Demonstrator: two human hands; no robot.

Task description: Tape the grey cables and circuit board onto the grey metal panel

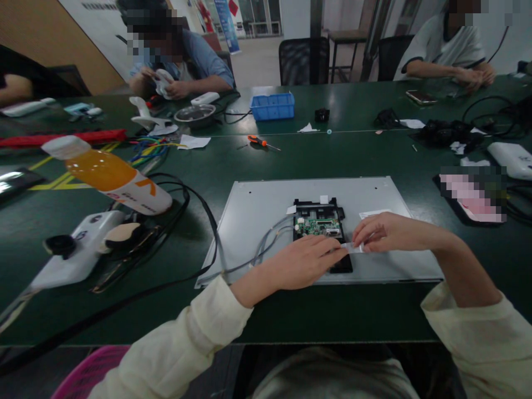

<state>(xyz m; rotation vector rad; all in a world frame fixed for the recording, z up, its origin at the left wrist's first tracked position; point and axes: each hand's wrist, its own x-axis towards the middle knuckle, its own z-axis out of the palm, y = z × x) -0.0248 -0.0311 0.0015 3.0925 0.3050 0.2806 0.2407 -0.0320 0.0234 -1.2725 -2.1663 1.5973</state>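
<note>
A flat grey metal panel (257, 210) lies on the green table in front of me. On its middle sits a black bracket (348, 265) carrying a green circuit board (316, 226), with grey cables (266, 238) running off to the left. Small white tabs stick to the bracket's upper side. Between my hands stretches a short whitish strip (354, 247), which looks like tape. My left hand (303, 259) reaches over the board's lower part, fingertips closed on the strip's left end. My right hand (393, 233) pinches its right end just beside the bracket.
Left of the panel stand an orange drink bottle (120, 180) and a white power bank (89, 244) with black cables. Farther back are a screwdriver (261, 142), a blue basket (272, 108) and a metal bowl (195, 114). A phone (469, 197) lies right. Two people sit opposite.
</note>
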